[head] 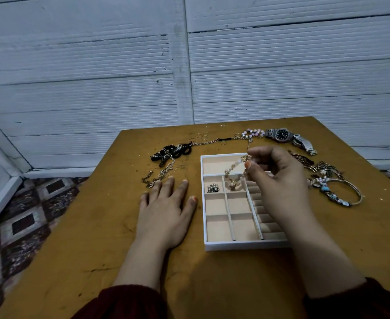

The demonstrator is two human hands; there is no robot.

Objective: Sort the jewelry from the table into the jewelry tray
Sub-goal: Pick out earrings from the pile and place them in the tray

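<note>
Two dark red sleeves [129, 302] come in at the near edge of the ochre table [97, 249]. On the wood the left hand [166, 208] lies palm down, its fingers [170, 187] straight, spread and holding nothing. It rests just left of the jewelry tray [235, 246], probably as a brace while the other hand works.

Over the tray's right side the right hand [279, 180] hovers, thumb and forefinger tips pinched on a beaded bracelet [232, 174], the other fingers loosely curled. The bracelet hangs in a loop with its low end at the upper middle cell; whether it touches the lining I cannot tell. Held by one end, it should coil down neatly into so small a cell. A pearl cluster [213, 188] sits in the cell just to the left.

Beyond, unsorted on the table, lie thin chains [160, 174] near the left fingertips, a black beaded bundle [171, 153], thin gold rings [201, 136], a pink bead strand [254, 133] and a watch [281, 134]. To the right are a bangle [350, 192] and tangled gold chains [313, 165]. By that count the sorting looks barely begun.

The tabletop is scuffed and speckled. Behind it stand white ribbed wall panels [97, 77], and patterned carpet [23, 222] shows at the left.
</note>
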